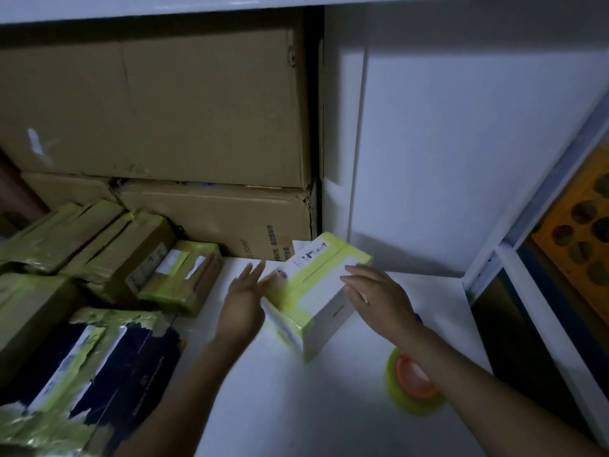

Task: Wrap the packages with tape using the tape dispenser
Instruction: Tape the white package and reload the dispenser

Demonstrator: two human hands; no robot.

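The box [316, 285], white and already banded in yellow-green tape, sits tipped on the counter [296, 407] between both hands, with one low corner toward the camera. The left hand [244, 301] is against its left face with fingers [255, 270] straight and spread. It is blurred, so how firmly it presses cannot be told. The right hand [375, 298] lies flat across the top right, fingers out and curled round nothing. Neither hand truly grips, so the likeliest slip is the box rocking off its corner or skidding on the smooth counter when it is turned. That would crease the loose tape at the near end or stick it to itself. The label [309, 255] on top is partly under tape, and another pass laid carelessly could cover or wrinkle it. The tape roll [412, 380] lies on the counter just under the right forearm, so a drawn-back elbow could knock it toward the counter's right edge. The wrapped packages [184, 275] stand near on the left, and a wide swing of the box may shove them.
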